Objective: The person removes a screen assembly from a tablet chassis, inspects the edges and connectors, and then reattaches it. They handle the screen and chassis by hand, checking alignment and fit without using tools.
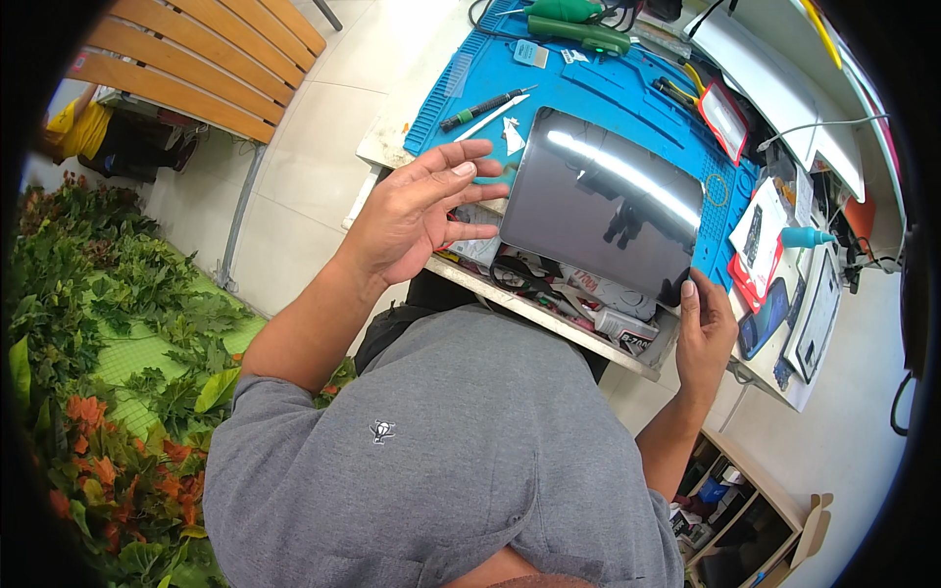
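A tablet (593,220) with a dark, glossy screen lies tilted over the near edge of a blue work mat (637,93), above an open drawer (569,328). A bright light strip reflects across its screen. My right hand (708,331) grips the tablet's near right corner, thumb on the front edge and the other fingers partly hidden. Just off the tablet's left side, my left hand (417,206) is open, fingers spread and holding nothing. Beyond it on the mat lie a black and green screwdriver (485,108) and a thin white stick (492,118).
Green-handled tools (578,34) and yellow-handled pliers (676,90) sit farther back. At right are a red-framed piece (723,120), a phone (763,321) and a teal bottle (806,237). A wooden bench (201,59) and leafy plants (118,382) stand left; a shelf unit (745,510) is lower right.
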Tool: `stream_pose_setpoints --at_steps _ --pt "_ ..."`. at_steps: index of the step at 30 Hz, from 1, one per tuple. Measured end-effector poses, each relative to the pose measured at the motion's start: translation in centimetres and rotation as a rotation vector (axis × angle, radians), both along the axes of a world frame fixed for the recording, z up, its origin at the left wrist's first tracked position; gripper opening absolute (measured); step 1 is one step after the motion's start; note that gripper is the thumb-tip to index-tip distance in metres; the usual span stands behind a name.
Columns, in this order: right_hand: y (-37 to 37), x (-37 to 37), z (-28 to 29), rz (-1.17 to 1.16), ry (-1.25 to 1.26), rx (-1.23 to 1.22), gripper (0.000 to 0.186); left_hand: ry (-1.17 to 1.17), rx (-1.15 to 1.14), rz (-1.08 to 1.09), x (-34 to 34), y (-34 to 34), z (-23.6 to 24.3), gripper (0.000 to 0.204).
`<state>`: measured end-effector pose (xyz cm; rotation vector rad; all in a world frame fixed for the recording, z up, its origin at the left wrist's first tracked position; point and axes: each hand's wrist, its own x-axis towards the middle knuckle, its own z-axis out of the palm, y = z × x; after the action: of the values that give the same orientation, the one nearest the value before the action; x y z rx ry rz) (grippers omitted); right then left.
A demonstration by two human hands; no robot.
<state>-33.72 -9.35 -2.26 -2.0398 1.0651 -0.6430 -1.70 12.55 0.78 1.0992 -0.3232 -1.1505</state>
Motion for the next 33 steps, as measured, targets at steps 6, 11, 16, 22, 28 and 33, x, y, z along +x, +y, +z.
stream_pose_setpoints --at_steps 6,11,16,22,28,33 --pt "0.0 0.0 -0.1 0.008 -0.013 -0.018 0.032 0.039 -0.050 -0.017 0.3 0.0 -0.3 0.054" --pt "1.8 1.3 1.0 -0.017 0.111 -0.237 0.056 0.086 -0.013 0.032 0.3 -0.1 -0.9 0.053" --pt "2.8 2.9 0.8 0.071 0.145 -0.596 0.067 0.125 -0.010 0.033 0.6 -0.1 -1.6 0.050" --pt "2.8 3.7 1.3 0.167 0.114 -0.671 0.061 0.138 -0.041 0.031 0.8 -0.1 -2.2 0.047" --pt "2.0 4.6 1.6 0.337 0.030 -0.730 0.049 0.131 -0.021 0.029 0.8 -0.3 -2.4 0.046" --pt "1.6 5.4 0.9 0.480 -0.033 -0.754 0.041 0.122 -0.024 0.023 0.9 -0.3 -2.5 0.046"
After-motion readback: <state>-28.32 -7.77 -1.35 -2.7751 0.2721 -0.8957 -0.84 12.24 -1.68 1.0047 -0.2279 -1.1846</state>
